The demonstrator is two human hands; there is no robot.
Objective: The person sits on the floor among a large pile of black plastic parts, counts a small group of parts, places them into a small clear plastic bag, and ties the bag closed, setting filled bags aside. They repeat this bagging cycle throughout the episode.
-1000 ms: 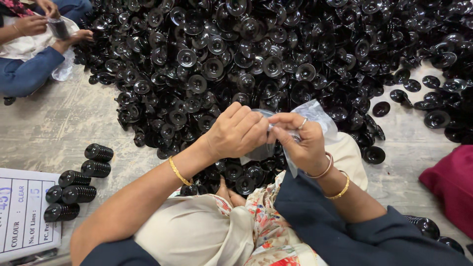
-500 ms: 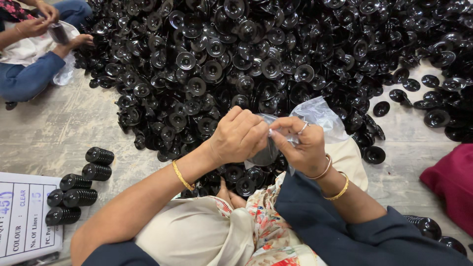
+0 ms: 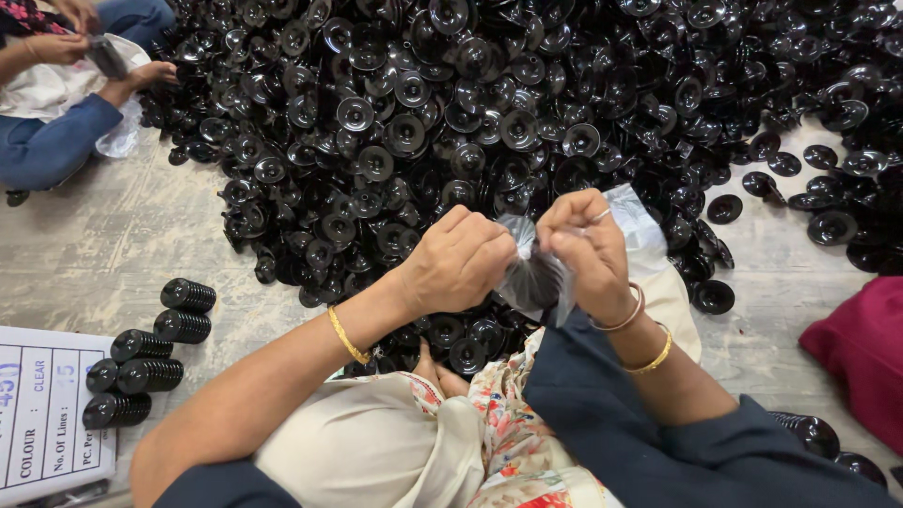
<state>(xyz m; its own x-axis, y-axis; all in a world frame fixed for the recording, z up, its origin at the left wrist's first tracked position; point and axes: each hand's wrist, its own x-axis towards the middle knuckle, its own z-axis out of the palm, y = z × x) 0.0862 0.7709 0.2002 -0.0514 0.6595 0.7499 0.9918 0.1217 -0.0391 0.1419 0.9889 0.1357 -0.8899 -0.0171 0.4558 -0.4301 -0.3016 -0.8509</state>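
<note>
1. Two hands meet just above my lap: my left hand [image 3: 458, 261] and my right hand [image 3: 585, 249] both pinch the mouth of a small clear plastic bag [image 3: 546, 273], fingers clenched on the film, with dark pieces showing through it.
2. That bag hangs between my hands, near the close edge of the big heap of black discs [image 3: 527, 103] that spreads across the floor [image 3: 113, 254] to the far side and right.
3. Near left on the floor lie several finished stacks of discs [image 3: 141, 353], beside a printed white sheet [image 3: 42, 409].
4. At the far left another person's hands [image 3: 94, 61] work at the heap's edge, well apart from mine.
5. Risk, as I judge it: the thin film could slip from my fingertips or tear if I pull the two sides unevenly, and the pieces would drop into the heap and be lost among the loose ones.
6. My forearms hover over the heap's near edge; a careless sweep could scatter loose discs toward the stacks.
</note>
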